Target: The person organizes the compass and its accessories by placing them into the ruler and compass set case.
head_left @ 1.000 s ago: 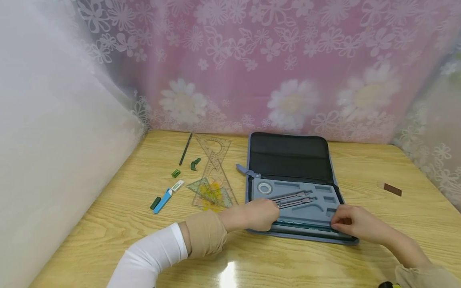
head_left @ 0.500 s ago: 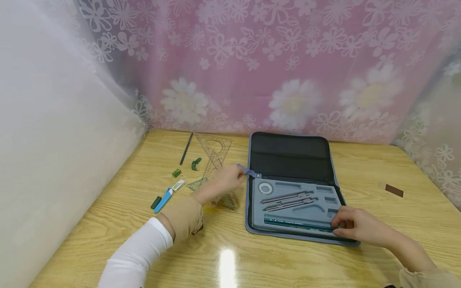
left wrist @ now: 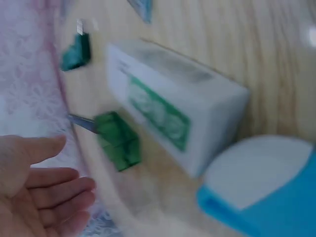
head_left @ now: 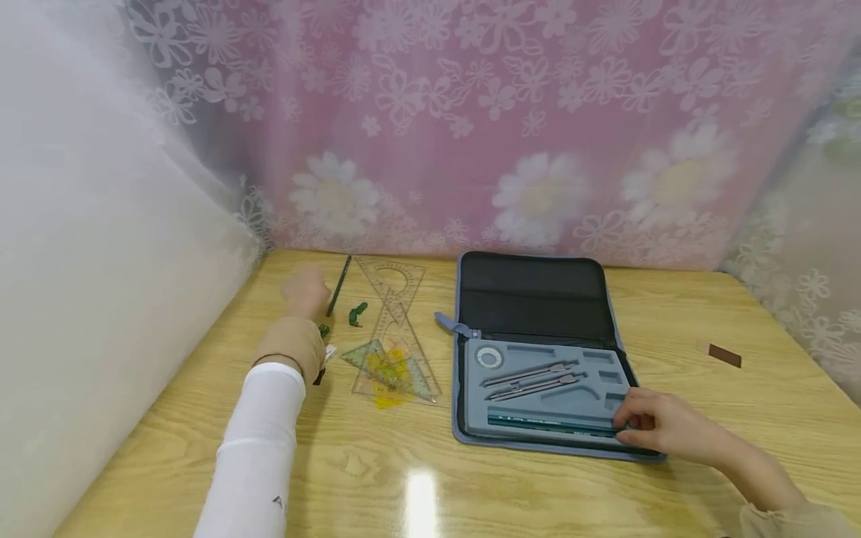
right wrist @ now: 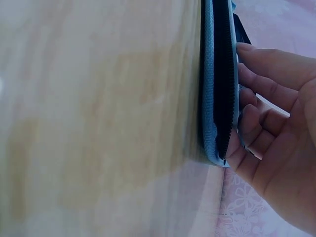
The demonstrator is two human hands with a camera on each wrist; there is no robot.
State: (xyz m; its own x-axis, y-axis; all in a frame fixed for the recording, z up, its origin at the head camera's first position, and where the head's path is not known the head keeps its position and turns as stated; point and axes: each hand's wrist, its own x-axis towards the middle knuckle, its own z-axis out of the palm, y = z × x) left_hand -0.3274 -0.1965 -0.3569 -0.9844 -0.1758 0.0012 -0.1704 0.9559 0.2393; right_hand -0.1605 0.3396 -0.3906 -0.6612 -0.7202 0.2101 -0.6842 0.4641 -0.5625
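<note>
My left hand (head_left: pixel 306 290) is over the table's far left, beside a dark pencil (head_left: pixel 338 288). In the left wrist view its fingers are relaxed and hold nothing. Near them lie a green pencil sharpener (left wrist: pixel 118 140), a white eraser (left wrist: pixel 168 108) with a green label and a blue item (left wrist: pixel 276 197) with a rounded white end. An unzipped case (head_left: pixel 538 291) lies spread out on the right. My right hand (head_left: pixel 662 422) pinches the right end of the green pencils (head_left: pixel 538 423) lying in its front slot. That pinch is partly hidden by the fingers.
In the grey tray (head_left: pixel 538 347) sit two metal compasses (head_left: pixel 531 379) and a white ring (head_left: pixel 489 357). Clear rulers and set squares (head_left: pixel 397 359) overlap left of the case. A small green clip-like part (head_left: pixel 357 314) lies behind them. A brown strip (head_left: pixel 725 356) lies far right.
My left hand has left the pencils in the case and crossed leftward over the set squares to the far left. My right hand has stayed at the pencils' end.
</note>
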